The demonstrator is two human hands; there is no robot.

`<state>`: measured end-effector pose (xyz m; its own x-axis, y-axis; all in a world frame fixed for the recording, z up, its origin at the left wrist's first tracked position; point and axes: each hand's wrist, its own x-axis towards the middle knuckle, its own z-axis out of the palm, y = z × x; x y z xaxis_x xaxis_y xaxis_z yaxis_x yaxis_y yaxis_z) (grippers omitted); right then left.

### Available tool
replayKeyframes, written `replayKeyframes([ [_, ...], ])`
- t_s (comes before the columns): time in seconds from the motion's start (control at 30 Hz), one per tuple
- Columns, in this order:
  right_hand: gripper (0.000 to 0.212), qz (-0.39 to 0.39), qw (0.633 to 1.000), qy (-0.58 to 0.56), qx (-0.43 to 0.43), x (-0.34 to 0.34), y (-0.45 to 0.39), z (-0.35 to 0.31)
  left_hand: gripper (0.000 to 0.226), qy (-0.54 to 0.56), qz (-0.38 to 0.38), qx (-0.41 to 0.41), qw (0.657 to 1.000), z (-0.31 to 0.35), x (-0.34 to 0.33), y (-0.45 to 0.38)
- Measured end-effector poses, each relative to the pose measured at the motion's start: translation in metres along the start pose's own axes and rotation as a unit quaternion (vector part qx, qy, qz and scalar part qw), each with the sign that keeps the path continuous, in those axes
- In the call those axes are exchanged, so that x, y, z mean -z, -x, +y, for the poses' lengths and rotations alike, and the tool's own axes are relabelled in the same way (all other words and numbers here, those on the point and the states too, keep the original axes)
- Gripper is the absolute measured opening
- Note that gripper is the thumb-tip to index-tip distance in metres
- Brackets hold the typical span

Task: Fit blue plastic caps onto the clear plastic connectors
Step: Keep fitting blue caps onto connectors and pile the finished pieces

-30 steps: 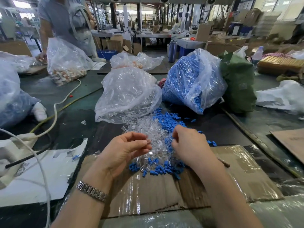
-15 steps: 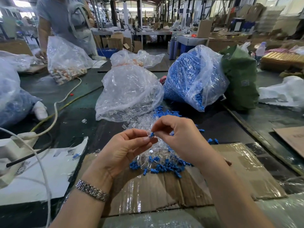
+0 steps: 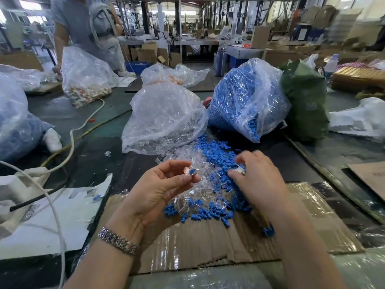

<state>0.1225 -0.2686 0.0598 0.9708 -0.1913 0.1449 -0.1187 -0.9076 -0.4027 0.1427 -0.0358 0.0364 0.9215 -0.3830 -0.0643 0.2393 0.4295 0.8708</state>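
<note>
A heap of loose clear plastic connectors and blue caps lies on the table just beyond my hands. My left hand is palm up and pinches a clear connector with a blue cap between thumb and fingertips. To its right, my right hand hovers over the heap with curled fingers. It holds a small clear-and-blue piece at its fingertips, which is blurred. More blue caps lie scattered on the cardboard below.
A clear bag of connectors and a bag of blue caps stand behind the heap, with a green bag to the right. Taped cardboard lies under my hands, white cables run at left, and a person stands at far left.
My right hand has drawn away from my left hand to the right, over the heap. My left hand keeps the capped connector and has barely moved.
</note>
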Motion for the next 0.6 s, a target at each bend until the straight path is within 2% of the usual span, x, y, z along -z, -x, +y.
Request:
replayKeyframes([
  [0.03, 0.044, -0.032, 0.994, 0.076, -0.065, -0.002, 0.0, 0.005, 0.033, 0.0, 0.001, 0.0, 1.0, 0.0, 0.0, 0.0],
  [0.1, 0.051, -0.103, 0.98, 0.117, -0.128, -0.006, 0.0, 0.01, 0.031, 0.004, -0.001, 0.001, 1.0, 0.0, 0.0, -0.001],
  [0.17, 0.046, -0.133, 0.977, 0.11, -0.125, -0.01, -0.002, 0.01, 0.029, 0.009, 0.001, -0.001, 1.0, -0.001, 0.001, -0.001],
  [0.37, 0.029, -0.116, 0.98, 0.1, -0.124, -0.01, -0.004, 0.004, 0.03, 0.035, 0.007, -0.007, 0.999, 0.0, 0.003, -0.002],
  [0.5, 0.026, -0.066, 0.993, -0.036, -0.095, 0.003, -0.004, 0.005, 0.026, 0.039, 0.015, -0.021, 0.999, 0.0, 0.004, -0.003],
  [0.53, 0.027, -0.081, 0.989, -0.098, -0.078, 0.01, -0.002, 0.003, 0.025, 0.047, 0.019, -0.025, 0.998, 0.0, 0.006, -0.003],
  [0.6, 0.031, -0.167, 0.96, -0.223, -0.036, 0.021, 0.005, -0.008, 0.028, 0.051, 0.024, -0.035, 0.998, 0.002, 0.008, -0.004],
])
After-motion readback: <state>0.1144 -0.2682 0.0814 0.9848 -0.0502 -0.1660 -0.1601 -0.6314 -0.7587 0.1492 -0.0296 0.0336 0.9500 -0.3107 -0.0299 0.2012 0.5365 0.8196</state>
